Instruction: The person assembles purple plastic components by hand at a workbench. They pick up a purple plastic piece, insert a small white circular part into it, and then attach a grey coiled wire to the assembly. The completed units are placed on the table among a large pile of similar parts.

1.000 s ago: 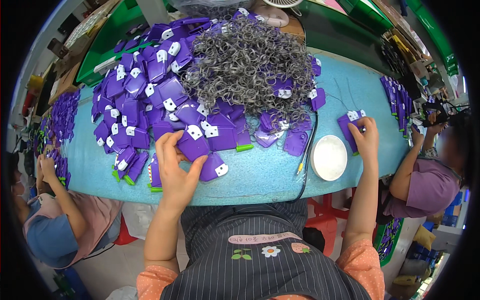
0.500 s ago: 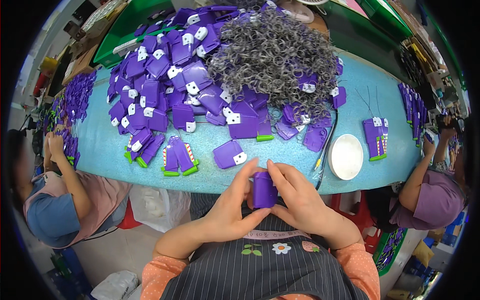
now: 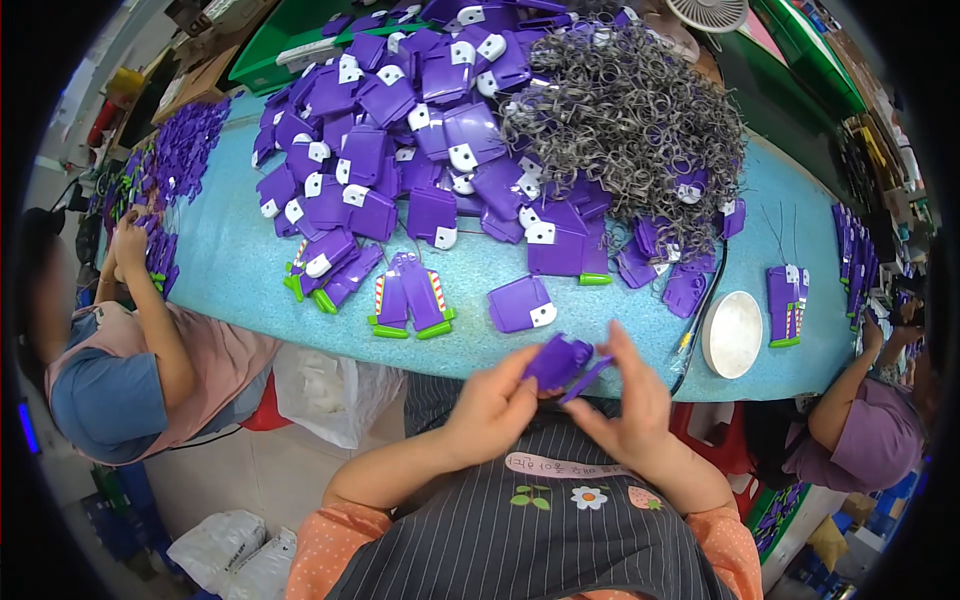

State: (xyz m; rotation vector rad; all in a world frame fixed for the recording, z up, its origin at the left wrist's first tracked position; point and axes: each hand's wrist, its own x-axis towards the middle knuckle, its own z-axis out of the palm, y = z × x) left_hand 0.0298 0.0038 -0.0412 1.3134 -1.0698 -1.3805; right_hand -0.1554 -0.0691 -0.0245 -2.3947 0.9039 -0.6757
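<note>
My left hand (image 3: pixel 497 405) is closed around the lower left of a purple plastic shell (image 3: pixel 556 362), tilted above the table's near edge. Close beside it, a thin purple plastic piece (image 3: pixel 588 380) shows nearly edge-on. My right hand (image 3: pixel 632 405) has this piece between thumb and fingers, with the index finger stretched upward. Whether the two parts touch is hard to make out. Just beyond my hands lies a purple plate with a white corner (image 3: pixel 521 305). To its left rest purple pieces with green ends and red-and-yellow striped sides (image 3: pixel 410 295).
Purple plates with white corners (image 3: pixel 365 155) form a large heap at the back left. Grey curled strips (image 3: pixel 630 125) are piled beside it. A white bowl (image 3: pixel 732 335) and a dark cable (image 3: pixel 708 300) lie on the right. Co-workers sit at the left (image 3: pixel 125 375) and right (image 3: pixel 850 420).
The single purple block between both hands now shows as two parts, one in each hand, with the right hand turned. The whole view has shifted, so the table's contents appear farther right.
</note>
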